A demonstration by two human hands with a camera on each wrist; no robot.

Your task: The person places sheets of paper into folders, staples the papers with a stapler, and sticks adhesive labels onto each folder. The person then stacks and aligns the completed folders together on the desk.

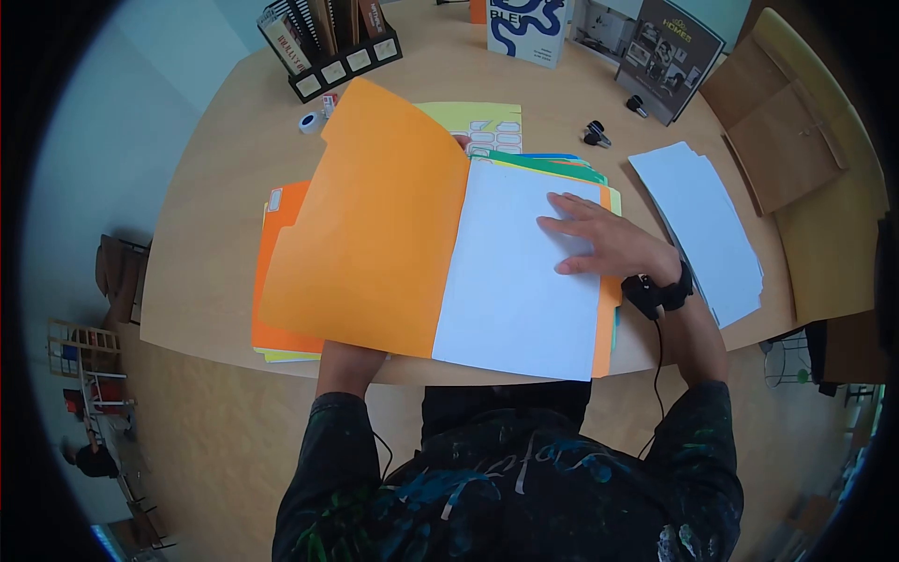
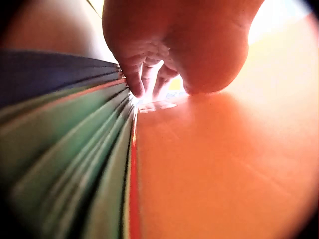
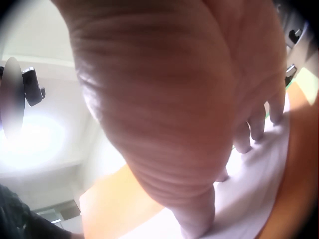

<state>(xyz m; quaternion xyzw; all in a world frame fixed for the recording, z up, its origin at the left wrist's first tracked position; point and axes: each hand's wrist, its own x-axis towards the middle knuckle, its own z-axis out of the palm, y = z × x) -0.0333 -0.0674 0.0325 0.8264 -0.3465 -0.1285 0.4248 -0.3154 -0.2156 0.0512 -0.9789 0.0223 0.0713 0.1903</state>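
An orange folder (image 1: 375, 234) lies spread wide, its raised cover leaning left. White sheets (image 1: 515, 272) rest inside on the right, over a stack of coloured folders (image 1: 585, 170). My right hand (image 1: 609, 239) touches the sheets with fingers spread; the right wrist view has this hand (image 3: 184, 99) over the white paper (image 3: 259, 184). Behind the raised cover, my left hand is mostly hidden in the head view. In the left wrist view that hand (image 2: 174, 45) reaches between green folder edges (image 2: 65, 159) and an orange surface (image 2: 214, 164), fingers extended, touching near the edges.
More orange folders (image 1: 281, 309) lie at left under the cover. A label sheet (image 1: 496, 136) is behind the stack. White papers (image 1: 702, 225) lie at right, near a brown paper envelope (image 1: 787, 140). Black clips (image 1: 596, 134), a tape roll (image 1: 309, 123), a black organizer (image 1: 346, 73) and books (image 1: 670, 56) stand farther back.
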